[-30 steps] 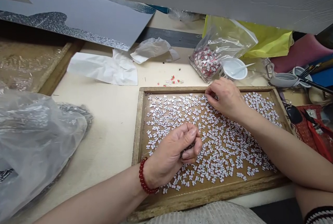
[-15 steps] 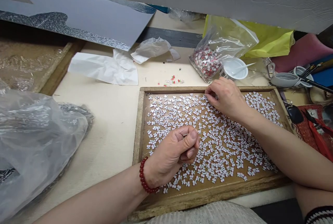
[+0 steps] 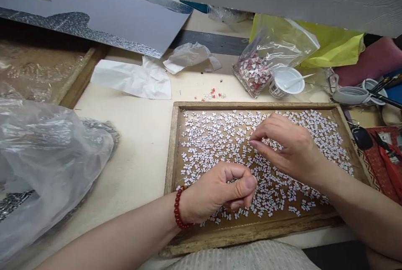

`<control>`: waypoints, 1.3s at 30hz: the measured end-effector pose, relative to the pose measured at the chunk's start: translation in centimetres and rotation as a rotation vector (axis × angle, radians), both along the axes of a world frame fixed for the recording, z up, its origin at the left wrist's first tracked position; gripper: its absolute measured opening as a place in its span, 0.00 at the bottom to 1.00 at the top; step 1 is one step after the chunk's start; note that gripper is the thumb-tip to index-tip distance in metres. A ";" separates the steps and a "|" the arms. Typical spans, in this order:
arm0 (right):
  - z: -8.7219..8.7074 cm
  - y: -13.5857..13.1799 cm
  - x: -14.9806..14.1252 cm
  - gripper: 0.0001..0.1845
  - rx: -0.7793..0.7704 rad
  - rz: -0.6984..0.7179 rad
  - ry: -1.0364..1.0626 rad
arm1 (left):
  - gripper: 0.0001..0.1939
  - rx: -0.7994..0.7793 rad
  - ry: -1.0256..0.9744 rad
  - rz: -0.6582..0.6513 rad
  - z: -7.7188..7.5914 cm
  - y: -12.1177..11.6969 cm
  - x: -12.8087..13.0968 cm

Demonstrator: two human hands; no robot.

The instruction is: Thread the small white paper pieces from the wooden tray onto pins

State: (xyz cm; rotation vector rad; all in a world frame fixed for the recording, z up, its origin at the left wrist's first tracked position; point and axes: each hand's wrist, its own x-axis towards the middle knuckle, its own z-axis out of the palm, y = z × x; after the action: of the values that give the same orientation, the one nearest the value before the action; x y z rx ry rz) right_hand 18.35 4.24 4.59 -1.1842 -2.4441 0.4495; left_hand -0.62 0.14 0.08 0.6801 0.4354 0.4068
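My left hand [image 3: 224, 188], with a red bead bracelet [image 3: 179, 209] at its wrist, is curled closed over the lower left of a shallow wooden tray [image 3: 171, 148]. Small shiny metal pins [image 3: 233, 180] show between its thumb and bent fingers. Above the tray's middle is my right hand [image 3: 285, 146], its thumb and forefinger pinched together; anything between the tips is too small to make out. Many tiny white pieces shaped like double cherries [image 3: 213, 132] lie spread over the brown tray floor beneath both hands.
A clear bag of red and white pieces [image 3: 254, 73] and a white cup [image 3: 290, 81] stand behind the tray. Small red beads [image 3: 213, 94] and crumpled tissue [image 3: 135, 77] lie nearby. Plastic bags [image 3: 56, 157] cover the left; red-handled pliers [image 3: 389, 165] are at right.
My right hand has drawn back from the tray's far edge toward the middle, nearer my left hand. My left hand has shifted slightly right and down, still closed. The view has shifted slightly.
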 end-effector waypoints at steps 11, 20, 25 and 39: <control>-1.6 2.1 -6.0 0.07 -0.007 0.219 -0.287 | 0.16 0.074 0.090 -0.202 0.9 0.0 -0.3; -3.2 2.4 -7.7 0.09 0.282 0.236 -0.411 | 0.15 0.069 0.044 -0.198 0.7 -0.1 -0.3; -3.5 2.5 -7.9 0.11 0.297 0.270 -0.457 | 0.16 0.083 0.038 -0.193 0.6 -0.2 -0.3; -3.4 2.6 -8.2 0.09 0.289 0.310 -0.504 | 0.18 0.108 0.054 -0.175 0.7 -0.2 -0.3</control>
State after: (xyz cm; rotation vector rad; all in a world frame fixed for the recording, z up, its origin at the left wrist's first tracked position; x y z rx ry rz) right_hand 10.15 6.87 1.15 -0.8756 -3.0079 -0.1477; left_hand -0.94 -0.03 0.74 0.8283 0.4033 0.2480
